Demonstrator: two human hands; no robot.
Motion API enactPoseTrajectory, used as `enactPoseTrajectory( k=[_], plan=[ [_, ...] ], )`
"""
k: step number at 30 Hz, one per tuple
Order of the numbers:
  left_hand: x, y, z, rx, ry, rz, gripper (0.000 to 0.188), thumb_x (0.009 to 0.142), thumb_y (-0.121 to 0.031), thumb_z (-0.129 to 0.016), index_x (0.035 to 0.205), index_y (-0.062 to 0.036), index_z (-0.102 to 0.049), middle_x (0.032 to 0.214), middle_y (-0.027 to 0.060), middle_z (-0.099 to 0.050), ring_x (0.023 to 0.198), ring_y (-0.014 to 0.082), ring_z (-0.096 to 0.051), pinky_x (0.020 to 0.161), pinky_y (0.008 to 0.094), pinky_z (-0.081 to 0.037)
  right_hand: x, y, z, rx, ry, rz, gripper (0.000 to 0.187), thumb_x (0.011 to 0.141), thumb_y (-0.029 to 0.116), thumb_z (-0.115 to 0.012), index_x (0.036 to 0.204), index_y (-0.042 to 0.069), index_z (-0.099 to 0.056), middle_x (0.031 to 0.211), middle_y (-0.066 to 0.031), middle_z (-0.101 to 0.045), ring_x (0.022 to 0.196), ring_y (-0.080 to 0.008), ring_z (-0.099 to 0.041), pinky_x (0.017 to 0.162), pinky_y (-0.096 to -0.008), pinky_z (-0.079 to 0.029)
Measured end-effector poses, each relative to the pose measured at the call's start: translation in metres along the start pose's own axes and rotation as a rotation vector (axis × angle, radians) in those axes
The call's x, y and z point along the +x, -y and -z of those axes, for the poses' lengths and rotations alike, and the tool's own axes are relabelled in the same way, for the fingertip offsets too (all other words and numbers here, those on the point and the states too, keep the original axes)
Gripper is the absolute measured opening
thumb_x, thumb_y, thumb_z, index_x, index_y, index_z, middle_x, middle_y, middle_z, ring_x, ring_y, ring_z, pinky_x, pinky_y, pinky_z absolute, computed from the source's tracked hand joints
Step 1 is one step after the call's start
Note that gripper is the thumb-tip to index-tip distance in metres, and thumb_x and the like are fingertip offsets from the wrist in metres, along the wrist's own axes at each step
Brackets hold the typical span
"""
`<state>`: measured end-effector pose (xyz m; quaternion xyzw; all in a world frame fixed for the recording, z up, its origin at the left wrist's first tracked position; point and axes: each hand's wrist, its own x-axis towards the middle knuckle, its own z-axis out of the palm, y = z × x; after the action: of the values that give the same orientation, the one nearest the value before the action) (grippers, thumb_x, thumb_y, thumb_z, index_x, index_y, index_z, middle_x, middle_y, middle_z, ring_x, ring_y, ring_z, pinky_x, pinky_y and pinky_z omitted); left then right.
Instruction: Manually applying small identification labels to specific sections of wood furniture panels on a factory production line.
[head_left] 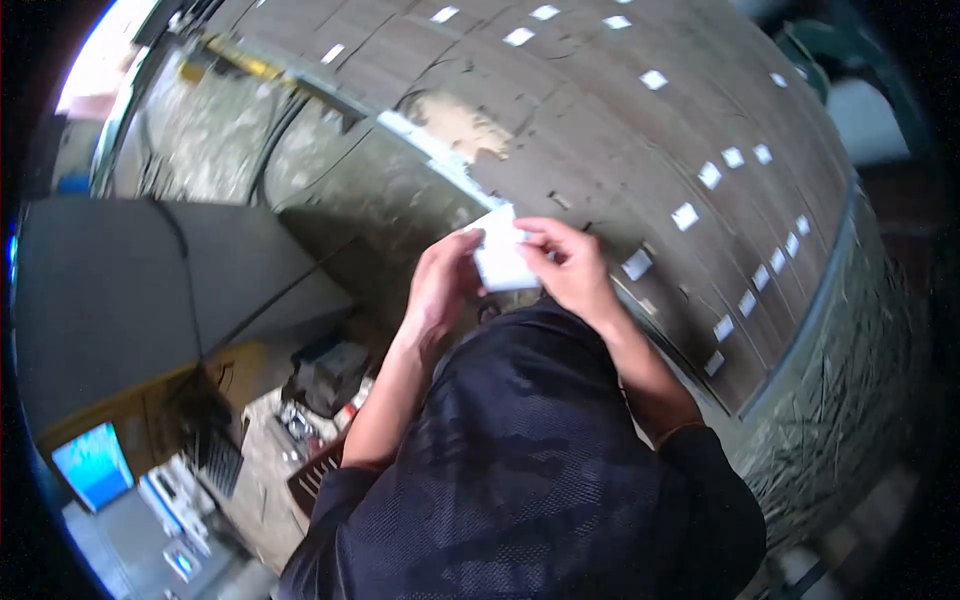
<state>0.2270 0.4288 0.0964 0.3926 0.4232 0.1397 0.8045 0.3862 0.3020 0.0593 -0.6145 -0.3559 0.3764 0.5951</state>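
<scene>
In front of my body I hold a small stack of white paper labels (503, 258) between both hands. My left hand (443, 283) grips its left edge, fingers partly hidden behind it. The thumb and fingers of my right hand (570, 264) pinch its right edge. Beyond my hands spreads a wide brown panelled surface (600, 130) with several small white labels lying on it. One white label (637, 264) is just right of my right hand; another label (685, 216) lies farther off.
A large grey cabinet-like box (110, 290) stands at the left. At the lower left are a lit screen (93, 466), a keyboard (217, 466) and a cluttered bench (262, 500). A pale metal edge (430, 150) borders the panels. Scrap strands (820, 430) lie at the right.
</scene>
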Motion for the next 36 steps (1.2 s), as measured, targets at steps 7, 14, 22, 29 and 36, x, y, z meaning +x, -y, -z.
enactPoseTrajectory(
  k=[7,14,22,29,36],
  plan=[
    [0.025,-0.009,-0.011,-0.082,-0.032,-0.047,0.021,0.102,-0.022,-0.062,0.107,-0.004,-0.072,0.077,-0.0021,-0.064,0.069,0.0099,-0.062,0.059,0.0281,-0.05,0.044,0.027,0.033,-0.035,0.124,-0.003,0.026,0.1,0.004,-0.068,0.126,0.0,-0.069,0.092,0.0042,-0.065,0.08,-0.0025,-0.057,0.071,-0.0206,-0.048],
    [0.056,-0.012,-0.02,-0.049,-0.097,-0.041,0.026,0.104,-0.028,-0.059,0.112,-0.0055,-0.069,0.089,0.0011,-0.067,0.075,0.0118,-0.064,0.065,0.028,-0.051,0.086,0.006,0.049,-0.179,0.131,0.301,0.011,0.091,-0.002,-0.07,0.102,-0.001,-0.07,0.113,-0.0122,-0.065,0.109,-0.0224,-0.064,0.089,-0.0318,-0.052],
    [0.109,0.012,-0.032,-0.169,-0.522,-0.109,0.019,0.101,-0.029,-0.065,0.089,-0.0137,-0.061,0.081,-0.0034,-0.057,0.068,0.0096,-0.058,0.057,0.0295,-0.046,0.173,-0.007,0.158,0.03,-0.022,0.189,0.011,0.102,0.01,-0.068,0.11,0.003,-0.069,0.103,-0.0014,-0.071,0.091,-0.0082,-0.064,0.082,-0.0257,-0.051],
    [0.135,0.014,-0.066,-0.261,-0.434,-0.058,0.019,0.105,-0.028,-0.06,0.109,-0.0101,-0.063,0.088,-0.0049,-0.064,0.076,0.0103,-0.059,0.065,0.0297,-0.045,0.369,-0.172,0.384,-0.075,-0.551,0.315,0.013,0.105,0.01,-0.064,0.114,0.001,-0.065,0.09,-0.0004,-0.069,0.072,-0.0052,-0.058,0.064,-0.0225,-0.047],
    [0.155,0.014,-0.077,-0.302,-0.557,-0.008,0.021,0.105,-0.028,-0.06,0.116,-0.0101,-0.064,0.096,-0.0032,-0.066,0.078,0.0089,-0.057,0.068,0.0284,-0.045,0.431,-0.257,0.466,0.024,-0.499,0.204,0.012,0.104,0.009,-0.064,0.114,0.003,-0.064,0.086,-0.0004,-0.066,0.065,-0.005,-0.056,0.054,-0.0212,-0.043]
  ],
)
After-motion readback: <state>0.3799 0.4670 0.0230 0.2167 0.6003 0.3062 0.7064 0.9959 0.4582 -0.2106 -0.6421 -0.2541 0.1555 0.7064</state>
